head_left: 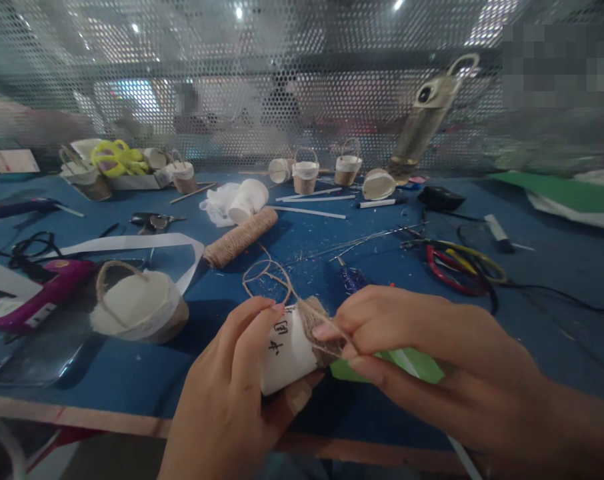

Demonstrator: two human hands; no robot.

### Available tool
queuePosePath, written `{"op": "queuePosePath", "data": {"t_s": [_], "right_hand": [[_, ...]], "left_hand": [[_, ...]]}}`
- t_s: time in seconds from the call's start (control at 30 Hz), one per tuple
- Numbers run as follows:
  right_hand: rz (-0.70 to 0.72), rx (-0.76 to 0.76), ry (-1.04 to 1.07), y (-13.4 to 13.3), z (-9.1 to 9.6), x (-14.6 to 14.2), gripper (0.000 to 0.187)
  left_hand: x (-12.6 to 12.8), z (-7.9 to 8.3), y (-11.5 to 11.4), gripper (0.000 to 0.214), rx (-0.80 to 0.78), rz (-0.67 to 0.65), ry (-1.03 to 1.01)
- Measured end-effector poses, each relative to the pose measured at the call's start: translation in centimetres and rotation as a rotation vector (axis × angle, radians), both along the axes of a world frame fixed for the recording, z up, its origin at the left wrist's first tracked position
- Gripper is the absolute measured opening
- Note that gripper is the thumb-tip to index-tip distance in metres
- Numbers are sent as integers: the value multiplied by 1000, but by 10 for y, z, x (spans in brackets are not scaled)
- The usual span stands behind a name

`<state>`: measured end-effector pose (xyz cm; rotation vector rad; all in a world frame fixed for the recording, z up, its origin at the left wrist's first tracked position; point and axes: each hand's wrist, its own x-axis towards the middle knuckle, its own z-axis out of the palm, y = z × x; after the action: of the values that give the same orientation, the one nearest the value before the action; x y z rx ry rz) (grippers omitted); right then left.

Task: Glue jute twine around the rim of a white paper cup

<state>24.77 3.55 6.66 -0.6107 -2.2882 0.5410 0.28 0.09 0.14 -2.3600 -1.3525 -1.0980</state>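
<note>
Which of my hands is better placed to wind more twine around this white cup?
Probably your right hand: its fingertips pinch a strand of the twine beside the wrapped end. Your left hand is gripping the white cup, so it seems better suited to steadying.

Single head-worn camera: faces forward and down across the tabletop (pixel 572 257). Left hand (pixel 232 373) and right hand (pixel 432 333) near lens; perforated screen (pixel 327 87) beyond.

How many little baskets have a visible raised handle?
5: near-left basket, far back-left basket, second back-left basket, back-centre basket, and the basket to its right. Others may be hidden.
</note>
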Motion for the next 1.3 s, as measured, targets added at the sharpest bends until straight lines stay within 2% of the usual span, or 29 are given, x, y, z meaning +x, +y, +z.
{"op": "queuePosePath", "data": {"t_s": [0.2,0.4,0.63,0.9,1.13,1.3], "right_hand": [[26,51,-39,-1,0,-1,16],[41,99,11,3,-4,-2,15],[10,81,-6,5,-12,1,10],[17,178,8,0,-13,0,13],[-16,148,-3,5,-16,1,9],[-48,128,-67,5,-16,1,11]], "left_hand": [[0,1,-1,45,7,22,7],[0,0,-1,44,7,37,41],[1,-1,1,48,17,34,114],[2,1,0,52,-33,28,62],[2,3,0,59,-33,30,58],[1,3,1,52,-27,11,69]]}}
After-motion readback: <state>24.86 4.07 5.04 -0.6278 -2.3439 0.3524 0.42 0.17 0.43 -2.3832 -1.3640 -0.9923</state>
